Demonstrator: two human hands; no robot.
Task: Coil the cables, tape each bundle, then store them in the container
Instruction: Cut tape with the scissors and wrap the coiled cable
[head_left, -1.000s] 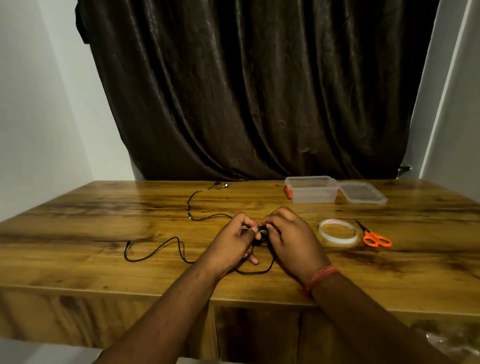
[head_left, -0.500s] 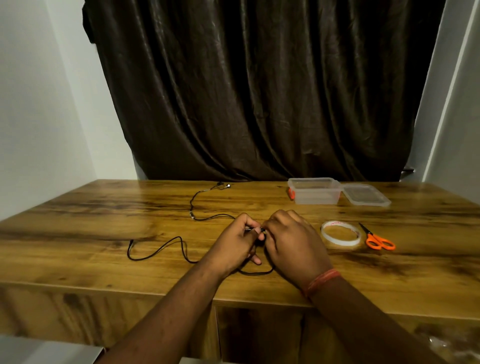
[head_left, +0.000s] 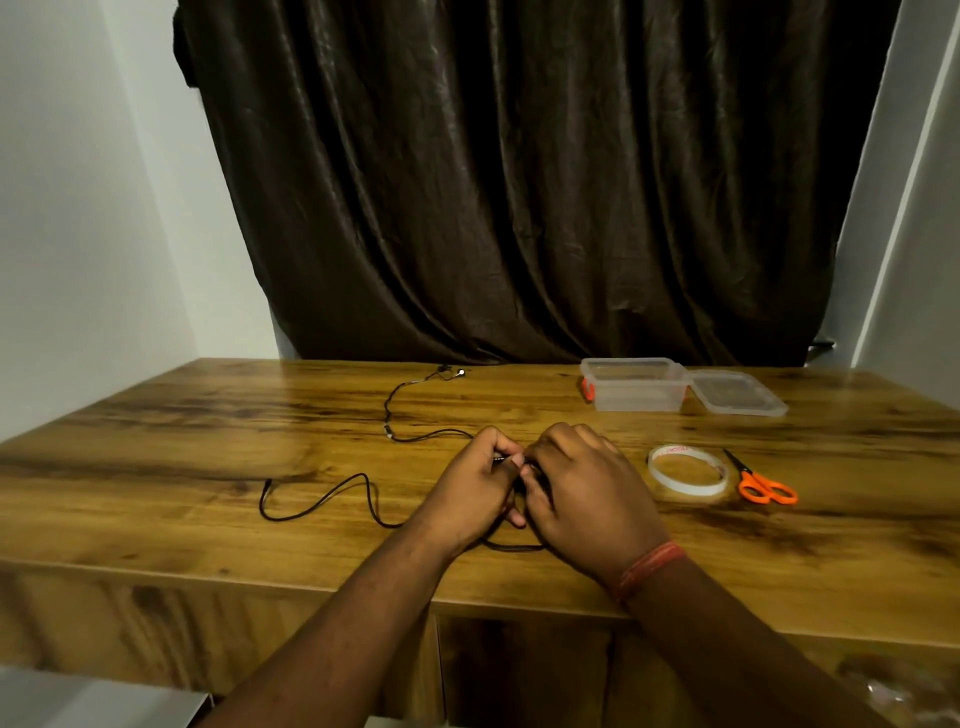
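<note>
- My left hand and right hand meet knuckle to knuckle over the wooden table; fingers of both are curled, pinching the black cable between them.
- The coil itself appears hidden under my fingers.
- Loose cable trails left and toward the curtain.
- Open container, lid touching it, lies far right.
- Tape roll sits just beside the orange scissors.

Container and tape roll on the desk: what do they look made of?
Container: looks like clear, slightly frosted plastic, since the wood shows through its walls; orange clips at the sides. Tape roll: seems a glossy, see-through adhesive film on a pale core with red print, probably card.
</note>
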